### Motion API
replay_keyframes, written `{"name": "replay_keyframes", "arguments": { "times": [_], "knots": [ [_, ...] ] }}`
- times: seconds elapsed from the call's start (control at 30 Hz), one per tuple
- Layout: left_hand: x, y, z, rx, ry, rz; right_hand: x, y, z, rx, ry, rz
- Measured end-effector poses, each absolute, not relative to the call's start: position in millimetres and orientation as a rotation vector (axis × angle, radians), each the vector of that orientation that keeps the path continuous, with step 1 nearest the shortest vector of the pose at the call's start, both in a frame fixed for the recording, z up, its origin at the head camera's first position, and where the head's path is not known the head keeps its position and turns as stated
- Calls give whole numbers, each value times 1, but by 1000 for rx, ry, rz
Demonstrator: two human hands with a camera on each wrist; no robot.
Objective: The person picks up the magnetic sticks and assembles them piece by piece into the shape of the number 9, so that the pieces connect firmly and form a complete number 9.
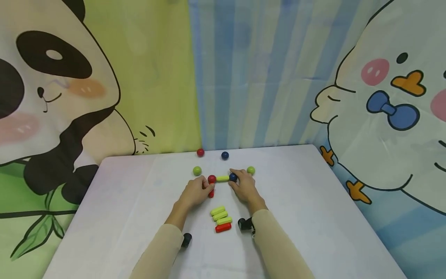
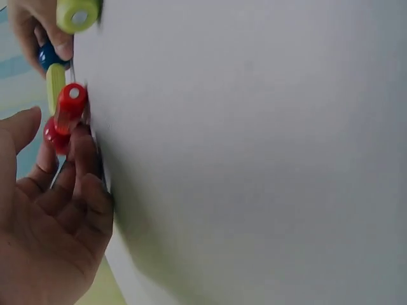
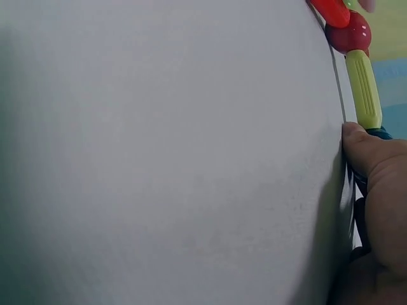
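Note:
A yellow-green rod point(image 1: 222, 178) links a red ball point(image 1: 211, 179) on the left to a blue ball point(image 1: 233, 177) on the right. From the red ball a red rod point(image 1: 211, 193) sticks out toward the near side; its end shows a round grey inset in the left wrist view. My left hand point(image 1: 195, 191) is beside that joint, fingers touching around the red ball and red rod point(image 2: 70, 108), while the thumb stands apart from them. With thumb and fingers my right hand point(image 1: 245, 188) pinches the blue ball, which is mostly hidden in the right wrist view.
Nearer on the white table point(image 1: 132, 217) lie several yellow-green rods point(image 1: 220, 215) and a red rod point(image 1: 223, 227) in a row. Loose balls sit farther back: green point(image 1: 197, 171), another green point(image 1: 251, 170), red point(image 1: 200, 152) and blue point(image 1: 225, 155). A printed curtain point(image 1: 230, 77) hangs behind.

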State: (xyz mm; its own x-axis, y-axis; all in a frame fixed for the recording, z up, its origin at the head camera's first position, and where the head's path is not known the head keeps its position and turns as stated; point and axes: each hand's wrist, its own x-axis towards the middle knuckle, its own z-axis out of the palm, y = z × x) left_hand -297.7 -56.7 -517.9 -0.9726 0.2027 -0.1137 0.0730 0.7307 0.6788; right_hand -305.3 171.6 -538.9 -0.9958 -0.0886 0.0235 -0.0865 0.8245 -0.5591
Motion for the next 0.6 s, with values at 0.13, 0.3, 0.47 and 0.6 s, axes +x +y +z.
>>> {"name": "replay_keyframes", "arguments": {
  "times": [0.13,0.3,0.47,0.6],
  "knots": [
    [-307,-65,-513,229,2818,1142,-303,171,-539,-141,3003,-947],
    [-327,-61,-510,269,2956,1300,-299,184,-540,-80,3008,-937],
    [-343,-62,-512,169,3041,1312,-300,185,-543,-98,2998,-951],
    [-351,-69,-517,45,3058,1292,-303,170,-546,-140,2997,-986]
  ]
}}
